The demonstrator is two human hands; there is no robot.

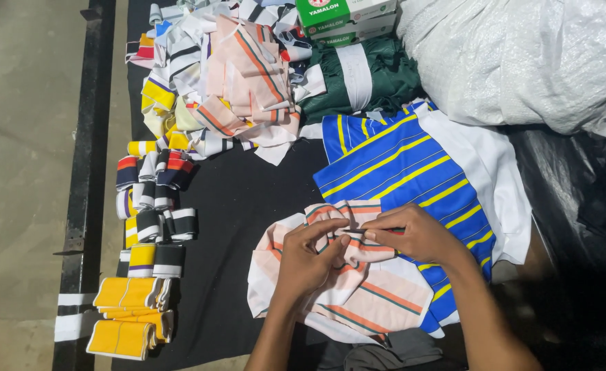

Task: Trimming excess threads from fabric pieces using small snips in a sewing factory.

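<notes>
A pink striped cloth point(358, 288) is bunched up and pinched tight at its top edge by the left hand point(307, 260) and the right hand point(413, 235). It looks like a folding step; a firm hold would be needed. Beside the right hand, a blue striped cloth point(399, 165) is laid flat. Far above the hands, green and white boxes point(347, 17) are stacked. Left of the hands, yellow bundles point(130, 315) are lined up.
</notes>
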